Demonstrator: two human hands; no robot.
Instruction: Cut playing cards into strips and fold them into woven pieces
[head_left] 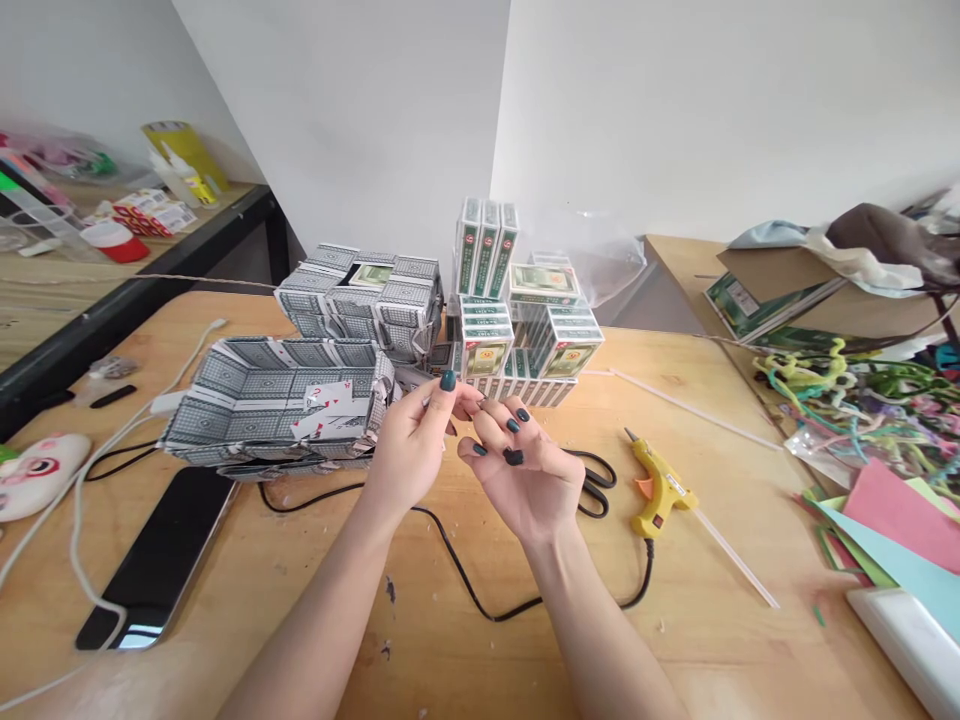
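Observation:
My left hand is raised over the table, its thumb and fingers pressed together in a pinch. Close beside it, my right hand is turned palm up with curled fingers, their dark green nails showing. The fingertips of both hands meet; whatever is between them is too small or hidden to make out. Behind my left hand stands an open box made of playing cards, with loose playing cards inside. Stacked card packs rise just beyond the hands. To the right lies a yellow glue gun.
Another playing-card box stands at the back. A black phone and white cables lie left. The glue gun's black cord loops below my hands. A clear glue stick, coloured paper and pipe cleaners are on the right.

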